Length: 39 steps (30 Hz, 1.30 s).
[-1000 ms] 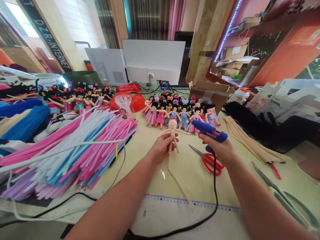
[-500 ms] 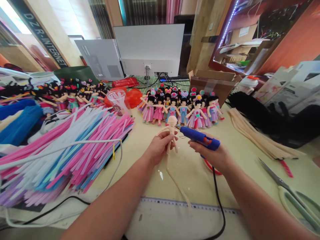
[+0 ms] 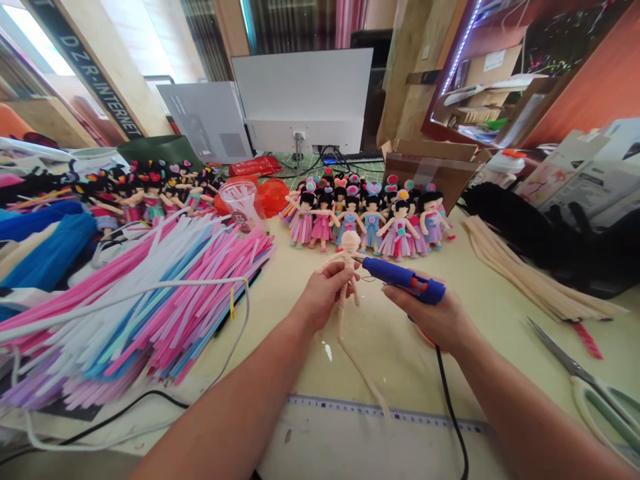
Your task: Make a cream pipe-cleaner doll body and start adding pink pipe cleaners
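Observation:
My left hand (image 3: 334,287) is closed around the body of a cream pipe-cleaner doll (image 3: 351,243), holding it upright above the table. The doll has a round wound head, thin arms and legs, and a long loose strand (image 3: 365,377) trailing down toward me from one leg. My right hand (image 3: 430,310) grips a blue glue gun (image 3: 400,277), its tip pointing left at the doll's upper body. Whether the tip touches the doll I cannot tell. A black cord (image 3: 450,413) hangs from the glue gun's handle.
Finished dolls (image 3: 373,223) stand in rows behind my hands. Left lie bundled coloured pipe cleaners (image 3: 165,293), crossed by a white cable (image 3: 185,283). At right are cream pipe cleaners (image 3: 530,280), black ones (image 3: 565,233) and scissors (image 3: 575,363). A ruler (image 3: 400,416) runs along the front.
The whole view has shifted slightly, so things sit a little further right. Both hands keep their holds on the doll and the glue gun, with the tip still at the doll's upper body.

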Tool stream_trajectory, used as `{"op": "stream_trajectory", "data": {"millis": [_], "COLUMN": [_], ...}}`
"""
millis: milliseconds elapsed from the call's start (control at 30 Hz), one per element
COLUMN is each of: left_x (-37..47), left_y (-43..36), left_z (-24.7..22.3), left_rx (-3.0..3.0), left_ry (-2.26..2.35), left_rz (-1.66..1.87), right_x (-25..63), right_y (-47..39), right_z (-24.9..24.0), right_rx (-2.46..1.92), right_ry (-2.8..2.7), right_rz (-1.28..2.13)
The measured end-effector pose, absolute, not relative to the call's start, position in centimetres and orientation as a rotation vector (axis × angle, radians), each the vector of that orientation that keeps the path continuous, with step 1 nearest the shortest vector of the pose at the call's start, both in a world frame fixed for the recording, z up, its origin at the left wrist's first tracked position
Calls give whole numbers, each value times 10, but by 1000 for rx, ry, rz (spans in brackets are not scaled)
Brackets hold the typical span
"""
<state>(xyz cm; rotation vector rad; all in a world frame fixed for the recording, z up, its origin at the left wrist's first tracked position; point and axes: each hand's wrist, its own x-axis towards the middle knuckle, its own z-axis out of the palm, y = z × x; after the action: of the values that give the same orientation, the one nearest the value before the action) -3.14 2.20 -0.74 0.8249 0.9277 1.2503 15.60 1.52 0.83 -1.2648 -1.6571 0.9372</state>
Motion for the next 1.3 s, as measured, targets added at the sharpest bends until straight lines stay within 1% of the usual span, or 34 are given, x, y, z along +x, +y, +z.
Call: {"op": "stream_trajectory", "data": {"millis": [400, 900, 1133, 1300], "left_x": [-31, -33, -32, -31], "left_y": [22, 21, 20, 20], "left_z": [-11, -8, -7, -6], "left_rx": [793, 755, 766, 786], "left_ry": [901, 914, 910, 909], "left_rz": [1261, 1227, 1250, 1253], "right_x": [158, 155, 154, 154], "right_y": [17, 13, 12, 14], "right_z": [1, 21, 19, 8], "right_rx": [-1252, -1150, -1211, -1290], "right_ry": [-1634, -1576, -1562, -1548], "right_rz": [929, 953, 955, 1003]}}
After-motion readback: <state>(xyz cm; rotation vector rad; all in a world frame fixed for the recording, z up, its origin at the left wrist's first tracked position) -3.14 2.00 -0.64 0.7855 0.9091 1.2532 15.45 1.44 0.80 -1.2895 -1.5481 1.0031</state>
